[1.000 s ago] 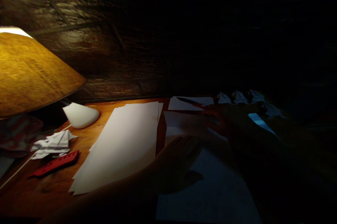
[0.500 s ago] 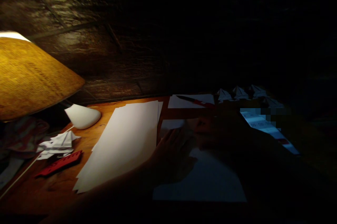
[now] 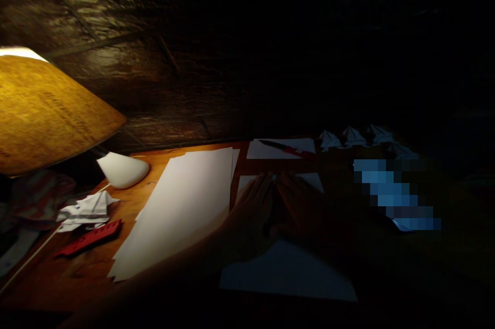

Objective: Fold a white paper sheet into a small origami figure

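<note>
A white sheet of paper (image 3: 288, 272) lies on the wooden desk (image 3: 154, 161) in front of me, in dim light. My left hand (image 3: 251, 210) lies flat on it with fingers stretched out. Beside it my right hand (image 3: 299, 205) also lies flat on the sheet, fingers pointing away from me; the two hands sit side by side, nearly touching. A stack of blank white sheets (image 3: 185, 205) lies just left of my left hand.
A yellow lamp shade (image 3: 46, 112) glows at the left above a white cone-shaped object (image 3: 122, 170), crumpled paper (image 3: 87, 208) and a red ruler (image 3: 88, 237). Further back lie another sheet with red scissors (image 3: 288, 149), several folded paper figures (image 3: 351, 137) and a lit, blurred screen (image 3: 394, 195).
My right hand has come back from the far side of the sheet to lie flat beside my left hand. The sheet's raised far part now lies flat under both hands.
</note>
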`<action>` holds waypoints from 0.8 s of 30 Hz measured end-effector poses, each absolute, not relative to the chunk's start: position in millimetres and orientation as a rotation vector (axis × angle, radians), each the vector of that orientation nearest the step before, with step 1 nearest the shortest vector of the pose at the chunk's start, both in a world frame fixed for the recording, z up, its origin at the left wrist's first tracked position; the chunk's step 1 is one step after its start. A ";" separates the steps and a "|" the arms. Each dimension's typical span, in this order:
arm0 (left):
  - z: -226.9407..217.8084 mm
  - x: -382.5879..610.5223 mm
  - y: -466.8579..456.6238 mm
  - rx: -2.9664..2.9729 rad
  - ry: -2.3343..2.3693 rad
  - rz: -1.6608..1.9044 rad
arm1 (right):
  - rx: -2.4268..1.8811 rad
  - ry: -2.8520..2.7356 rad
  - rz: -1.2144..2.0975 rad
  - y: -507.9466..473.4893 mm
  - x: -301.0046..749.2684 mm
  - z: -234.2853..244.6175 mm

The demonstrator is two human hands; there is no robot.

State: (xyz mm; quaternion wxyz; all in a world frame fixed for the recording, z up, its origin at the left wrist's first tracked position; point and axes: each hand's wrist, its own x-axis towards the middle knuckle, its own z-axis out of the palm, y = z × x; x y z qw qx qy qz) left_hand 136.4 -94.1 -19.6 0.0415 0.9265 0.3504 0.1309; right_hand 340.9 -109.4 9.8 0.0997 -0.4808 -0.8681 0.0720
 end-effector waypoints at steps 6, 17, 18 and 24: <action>-26.6 130.5 -87.1 2.849 0.999 0.369 | -1.460 -2.507 0.095 -119.8 329.1 -3.5; -20.3 136.5 -91.7 2.805 1.117 0.359 | -1.725 -2.366 0.001 -119.8 320.8 -2.7; -17.6 137.5 -92.9 2.797 1.146 0.344 | -1.748 -2.356 -0.007 -119.6 321.1 -1.2; -0.2 142.4 -99.4 2.738 1.257 0.296 | -1.905 -2.294 -0.058 -110.1 335.7 15.1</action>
